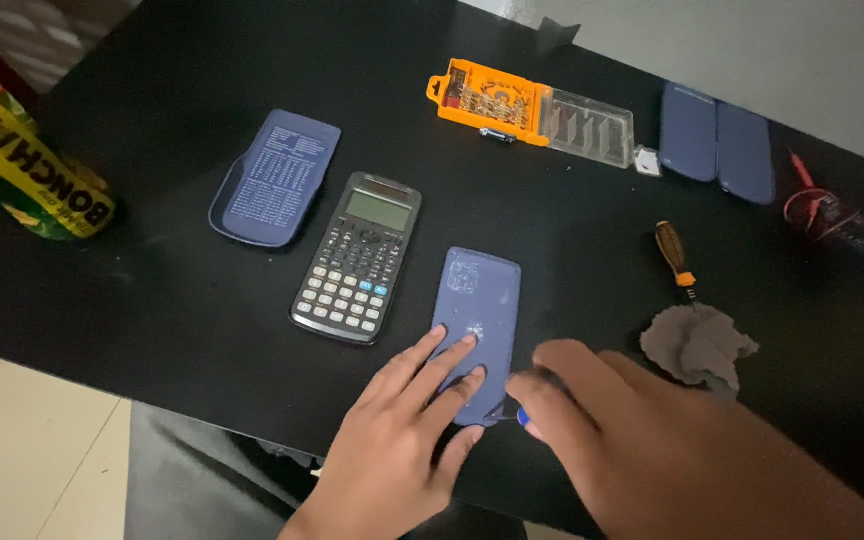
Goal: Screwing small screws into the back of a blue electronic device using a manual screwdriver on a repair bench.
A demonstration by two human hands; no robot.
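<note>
Left hand (402, 440) lies flat, fingers spread, pressing down on the near end of a dark blue flat plastic calculator back panel (479, 310) on the black desk (152, 300); not gripping it, just pinning it. Right hand (602, 420) is just right of the left, fingers pinched around a small blue-handled screwdriver (520, 415), tip at the panel's near right corner. Tip detail is blurred.

Just left of the left-hand fingers: a black scientific calculator with grey and white keys (357, 258), face up. Further left, a dark blue slide cover with printed text (274, 178). Beyond the right hand: a crumpled grey cloth (697, 345) touching an orange and black handled screwdriver (674, 252). Far side from both hands: an orange and clear plastic bit case (532, 110), two more dark blue panels (717, 135), red wire leads (817, 205). Far left edge: a yellow and green packet (22, 165).
</note>
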